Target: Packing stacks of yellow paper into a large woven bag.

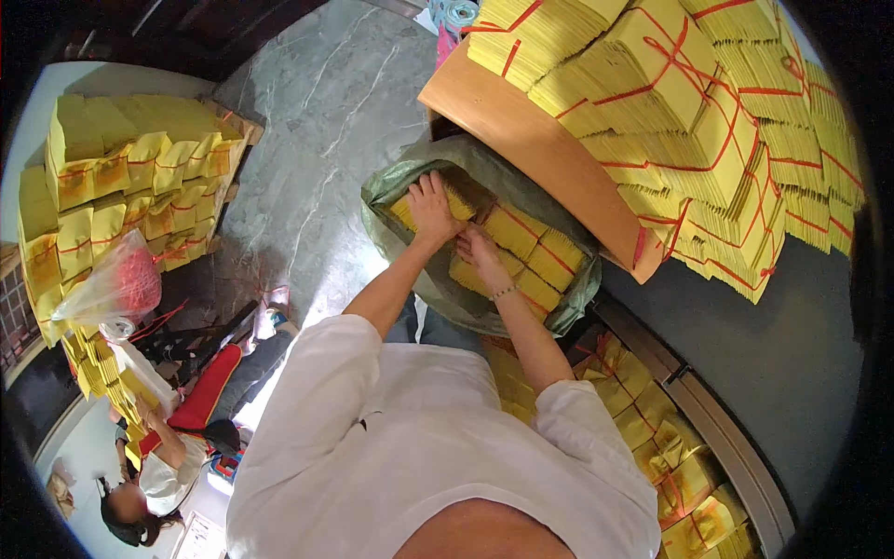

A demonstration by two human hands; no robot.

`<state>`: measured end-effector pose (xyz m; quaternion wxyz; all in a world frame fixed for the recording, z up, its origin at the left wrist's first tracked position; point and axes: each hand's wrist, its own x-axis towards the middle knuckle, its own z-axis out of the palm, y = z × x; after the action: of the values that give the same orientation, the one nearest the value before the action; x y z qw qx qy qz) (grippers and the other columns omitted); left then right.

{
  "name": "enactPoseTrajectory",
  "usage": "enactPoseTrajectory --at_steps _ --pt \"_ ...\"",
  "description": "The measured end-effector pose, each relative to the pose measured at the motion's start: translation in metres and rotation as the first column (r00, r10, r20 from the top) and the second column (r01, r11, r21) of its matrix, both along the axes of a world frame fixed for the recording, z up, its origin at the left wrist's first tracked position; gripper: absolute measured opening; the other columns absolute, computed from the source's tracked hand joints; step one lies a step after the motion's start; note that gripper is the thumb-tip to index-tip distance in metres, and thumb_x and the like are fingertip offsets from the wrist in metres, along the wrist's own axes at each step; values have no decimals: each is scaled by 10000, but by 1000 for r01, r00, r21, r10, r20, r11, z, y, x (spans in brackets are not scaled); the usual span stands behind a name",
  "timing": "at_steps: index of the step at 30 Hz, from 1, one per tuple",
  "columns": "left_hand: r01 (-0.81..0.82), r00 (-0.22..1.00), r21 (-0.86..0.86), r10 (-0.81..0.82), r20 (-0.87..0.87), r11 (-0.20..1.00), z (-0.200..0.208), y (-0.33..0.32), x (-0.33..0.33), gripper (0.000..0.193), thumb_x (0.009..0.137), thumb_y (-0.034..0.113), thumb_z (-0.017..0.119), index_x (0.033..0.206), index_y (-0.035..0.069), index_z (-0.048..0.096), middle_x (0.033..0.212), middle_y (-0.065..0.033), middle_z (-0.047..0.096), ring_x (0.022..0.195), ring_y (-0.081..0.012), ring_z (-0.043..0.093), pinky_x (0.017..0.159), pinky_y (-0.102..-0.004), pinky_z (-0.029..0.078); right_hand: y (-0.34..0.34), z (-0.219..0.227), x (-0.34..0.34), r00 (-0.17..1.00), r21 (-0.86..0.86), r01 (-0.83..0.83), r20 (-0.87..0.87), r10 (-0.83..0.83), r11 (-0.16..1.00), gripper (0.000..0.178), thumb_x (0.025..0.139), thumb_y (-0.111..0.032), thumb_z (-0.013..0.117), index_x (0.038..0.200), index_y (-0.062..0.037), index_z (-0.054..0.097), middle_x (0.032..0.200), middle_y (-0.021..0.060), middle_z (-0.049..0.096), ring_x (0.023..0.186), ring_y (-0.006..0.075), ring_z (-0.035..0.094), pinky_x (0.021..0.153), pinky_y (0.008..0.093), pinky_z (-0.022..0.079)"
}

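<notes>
A large green plastic sack (384,198) stands with its mouth wide, holding yellow paper bundles (533,244) tied with red string. My left hand (431,214) lies on a bundle at the sack's left side, its fingers stretched out over the paper. Its thumb side meets my right hand (482,256) between the bundles. The right fingers are bent and pressed together; what they grip, if anything, is hidden. A thin bracelet (505,292) circles my right wrist.
Tall stacks of tied yellow bundles (643,84) rest on a curved wooden board (521,121) at the far right. More stacks (140,168) stand left, near a seated person (172,466) handling yellow paper. Further bundles (689,466) lie at lower right, beside a dark rail (708,401).
</notes>
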<state>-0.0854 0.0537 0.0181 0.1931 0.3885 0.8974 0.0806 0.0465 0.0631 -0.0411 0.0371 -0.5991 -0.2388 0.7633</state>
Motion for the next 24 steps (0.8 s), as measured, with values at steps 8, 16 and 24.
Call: enactPoseTrajectory --at_steps 8,16,24 --pt "18 964 292 -95 250 956 -33 5 -23 813 647 178 716 1342 47 314 1197 -188 430 1088 -366 422 879 -457 364 26 -58 -33 991 699 -120 125 45 705 814 793 -339 650 1390 -14 202 1339 185 345 1216 272 384 1017 398 327" --pt "-17 985 319 71 -158 948 1 -10 -96 924 615 229 779 1372 55 279 1212 -248 416 1100 -373 429 887 -465 357 25 26 -125 641 196 -434 753 149 879 1370 509 -525 825 1408 -62 -100 1429 284 26 1319 428 170 1039 481 282" --pt "204 924 -45 -177 340 978 -42 -7 -141 535 714 155 651 1215 80 479 911 -190 610 817 -381 593 711 -425 476 19 6 -161 401 95 -446 910 104 890 1393 473 -667 755 1420 -65 -71 1400 310 121 1278 414 257 1007 491 289"
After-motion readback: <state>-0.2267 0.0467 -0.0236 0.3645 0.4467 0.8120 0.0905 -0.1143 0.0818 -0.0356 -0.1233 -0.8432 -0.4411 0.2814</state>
